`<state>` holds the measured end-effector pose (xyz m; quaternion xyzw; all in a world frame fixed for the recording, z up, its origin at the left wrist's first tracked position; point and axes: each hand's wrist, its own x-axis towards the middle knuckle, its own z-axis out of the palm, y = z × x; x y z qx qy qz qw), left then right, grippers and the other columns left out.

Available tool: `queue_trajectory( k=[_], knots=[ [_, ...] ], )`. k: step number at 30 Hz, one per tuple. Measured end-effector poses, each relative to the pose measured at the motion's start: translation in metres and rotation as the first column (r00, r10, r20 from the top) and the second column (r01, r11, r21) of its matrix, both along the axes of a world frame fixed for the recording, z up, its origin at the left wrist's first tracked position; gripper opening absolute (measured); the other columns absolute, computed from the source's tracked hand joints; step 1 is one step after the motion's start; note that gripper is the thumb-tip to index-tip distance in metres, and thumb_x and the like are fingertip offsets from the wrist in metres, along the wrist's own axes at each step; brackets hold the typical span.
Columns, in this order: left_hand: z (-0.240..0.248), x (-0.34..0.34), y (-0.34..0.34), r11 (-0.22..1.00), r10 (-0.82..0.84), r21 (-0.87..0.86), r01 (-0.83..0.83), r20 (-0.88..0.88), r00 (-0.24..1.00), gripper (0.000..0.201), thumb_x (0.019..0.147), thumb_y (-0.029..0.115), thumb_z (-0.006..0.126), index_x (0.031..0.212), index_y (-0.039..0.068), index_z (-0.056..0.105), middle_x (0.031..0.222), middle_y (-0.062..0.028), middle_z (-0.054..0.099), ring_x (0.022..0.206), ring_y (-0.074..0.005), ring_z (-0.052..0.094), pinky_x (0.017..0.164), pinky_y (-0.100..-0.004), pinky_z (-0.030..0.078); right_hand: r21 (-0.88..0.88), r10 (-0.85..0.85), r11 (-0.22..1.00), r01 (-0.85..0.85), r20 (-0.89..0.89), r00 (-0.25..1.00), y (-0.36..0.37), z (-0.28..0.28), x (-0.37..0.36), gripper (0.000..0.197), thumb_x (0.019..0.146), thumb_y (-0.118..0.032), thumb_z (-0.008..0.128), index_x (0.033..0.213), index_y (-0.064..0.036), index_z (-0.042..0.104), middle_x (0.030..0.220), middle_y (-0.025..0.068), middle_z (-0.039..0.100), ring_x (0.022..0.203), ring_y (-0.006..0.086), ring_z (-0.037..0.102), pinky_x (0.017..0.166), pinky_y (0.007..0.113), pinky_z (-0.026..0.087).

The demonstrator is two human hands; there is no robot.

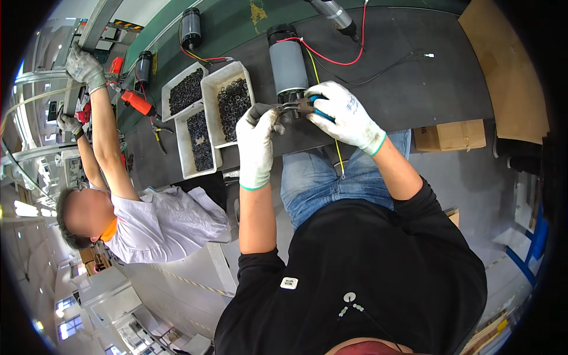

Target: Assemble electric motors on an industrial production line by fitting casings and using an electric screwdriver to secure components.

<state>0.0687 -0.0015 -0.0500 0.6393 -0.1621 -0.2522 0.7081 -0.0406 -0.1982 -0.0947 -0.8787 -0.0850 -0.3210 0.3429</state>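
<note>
My left hand (255,142), in a white glove with grey fingers, is closed in a pinch at the tips of a pair of pliers (305,107). Whatever small piece it may hold there is hidden by the fingers. My right hand (348,117), also gloved, is wrapped round the blue handles of the pliers, whose jaws point left toward the left hand. Just beyond both hands lies a grey cylindrical motor (288,66) with black ends, its near end close to the pliers. A yellow-green wire (336,145) runs from it behind my right hand and hangs past the table edge.
White bins of small black rings (234,106) stand left of the motor. Red and black leads (349,62) trail to its right, below another motor (334,15). Cardboard (503,71) borders the right side. A co-worker (160,225) at the left reaches toward a red power tool (136,102).
</note>
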Motion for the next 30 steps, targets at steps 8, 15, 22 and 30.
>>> queue_trajectory(
  k=[8,15,22,30],
  knots=[
    [0.0002,-0.0021,-0.0006,0.999,0.018,-0.042,-0.021,-0.068,0.997,0.014,0.099,0.01,0.063,0.093,0.0,0.07,0.081,-0.0098,0.073,0.066,-0.0094,0.061,0.064,-0.0229,0.049,0.03,0.003,1.0,-0.003,0.002,1.0,0.0001,-0.0007,-0.0027,0.021,0.083,-0.012,0.078,0.087,-0.0019,0.06,0.12,0.0168,0.064,0.106,0.0377,0.062,0.092,0.047,0.051],
    [0.0022,-0.0046,-0.0022,0.999,0.034,-0.033,-0.036,-0.074,0.997,0.015,0.099,0.011,0.063,0.094,-0.001,0.07,0.083,-0.0106,0.074,0.065,-0.0091,0.06,0.064,-0.0229,0.049,-0.014,-0.026,1.0,0.025,-0.018,1.0,0.0007,0.0015,-0.0034,0.022,0.083,-0.013,0.079,0.087,-0.0022,0.059,0.121,0.0167,0.064,0.11,0.0377,0.062,0.095,0.047,0.051],
    [0.0002,-0.0017,-0.0005,0.999,0.034,0.012,-0.033,-0.084,0.996,0.016,0.099,0.012,0.065,0.097,-0.003,0.071,0.082,-0.0104,0.074,0.066,-0.0091,0.061,0.062,-0.0229,0.049,-0.081,-0.094,0.992,0.093,-0.014,0.995,0.0036,-0.0015,-0.0031,0.025,0.082,-0.015,0.08,0.089,-0.0029,0.059,0.122,0.0165,0.063,0.112,0.0379,0.062,0.098,0.048,0.05],
    [0.0069,-0.0045,-0.0068,0.997,0.072,-0.004,-0.074,-0.167,0.983,0.019,0.1,0.014,0.065,0.099,-0.004,0.071,0.084,-0.0102,0.074,0.069,-0.0089,0.065,0.061,-0.0227,0.05,-0.128,-0.14,0.982,0.137,-0.016,0.99,0.0058,-0.0036,-0.0012,0.026,0.082,-0.017,0.081,0.09,-0.0034,0.06,0.118,0.0164,0.064,0.109,0.0374,0.063,0.095,0.048,0.052]
  ],
)
